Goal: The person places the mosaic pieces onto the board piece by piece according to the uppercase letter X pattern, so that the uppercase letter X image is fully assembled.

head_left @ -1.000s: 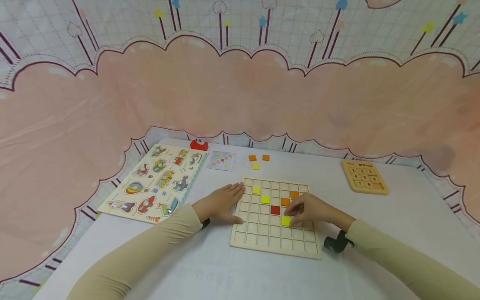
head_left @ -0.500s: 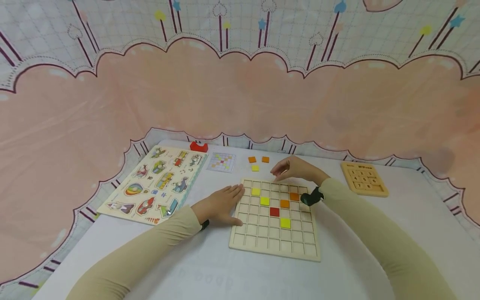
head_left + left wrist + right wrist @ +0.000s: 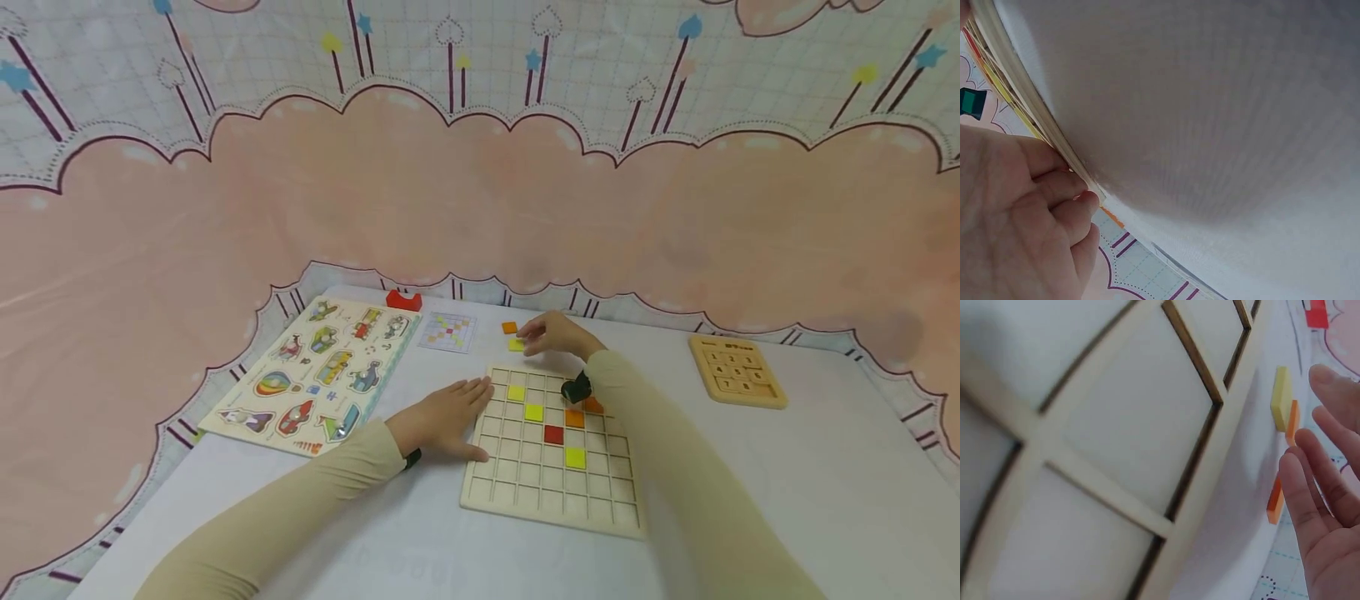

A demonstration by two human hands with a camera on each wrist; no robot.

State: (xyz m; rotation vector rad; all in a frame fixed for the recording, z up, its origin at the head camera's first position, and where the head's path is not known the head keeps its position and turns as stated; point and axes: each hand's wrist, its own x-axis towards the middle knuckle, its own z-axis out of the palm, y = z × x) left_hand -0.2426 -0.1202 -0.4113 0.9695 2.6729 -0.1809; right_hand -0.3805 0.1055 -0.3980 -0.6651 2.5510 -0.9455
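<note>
My left hand [image 3: 446, 417] lies along the left side of a wooden grid board [image 3: 517, 496], fingertips and thumb touching its edge. Set in the board's squares are several colored tiles, among them a red tile [image 3: 553, 435]. Past the far edge, my right hand [image 3: 558, 335] hovers by the loose tiles with fingers loosely bent. In the right wrist view these are a yellow tile [image 3: 1281, 400] and two orange ones; the nearer orange tile [image 3: 1275, 501] sits right beside the fingertips. Nothing shows between those fingers. In the head view the right hand hides one orange tile.
A printed pattern card [image 3: 447, 332] lies behind the left hand. Left of it are a picture puzzle board [image 3: 315, 375] and a red block [image 3: 403, 301]. A wooden number puzzle [image 3: 737, 372] lies at the right. My right sleeve crosses the board's right side.
My right hand has left the yellow tile in the board and moved away and left to the loose tiles. The left hand has stayed at the board's edge.
</note>
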